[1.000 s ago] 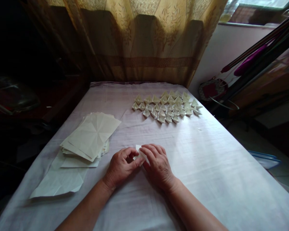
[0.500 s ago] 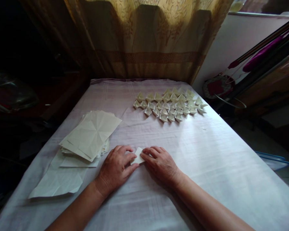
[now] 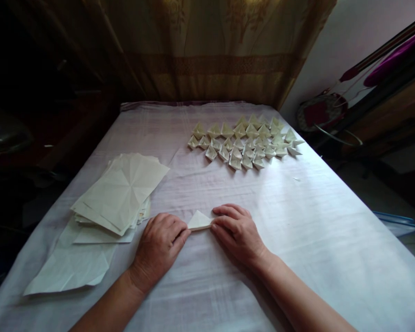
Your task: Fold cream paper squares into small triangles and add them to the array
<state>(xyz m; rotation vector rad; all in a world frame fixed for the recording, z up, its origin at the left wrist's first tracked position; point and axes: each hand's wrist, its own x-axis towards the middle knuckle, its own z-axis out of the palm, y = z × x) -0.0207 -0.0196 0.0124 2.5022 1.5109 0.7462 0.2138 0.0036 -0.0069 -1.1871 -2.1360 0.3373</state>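
Observation:
Between my hands lies a small piece of folded paper (image 3: 199, 220), now a white triangle with its point away from me and a thick folded edge toward me. My left hand (image 3: 161, 244) pinches its left corner between thumb and fingers. At the right corner, my right hand (image 3: 238, 233) grips the paper with thumb and index finger, the other fingers stretched forward. Both hands rest low on the cloth-covered table (image 3: 200, 286). Farther off stand several folded paper boats (image 3: 247, 144), close together in rows.
On the left is a stack of creased paper sheets (image 3: 124, 191), with a larger loose sheet (image 3: 69, 265) partly under it. A curtain (image 3: 207, 69) hangs behind the table. Beyond the right edge are a bag (image 3: 321, 113) and a blue-edged clear item (image 3: 396, 223). A paper scrap (image 3: 296, 179) lies near the boats.
The paper has gone from a diamond shape to a triangle with a folded near edge. My hands have moved apart to its two corners. The head view has tilted slightly down.

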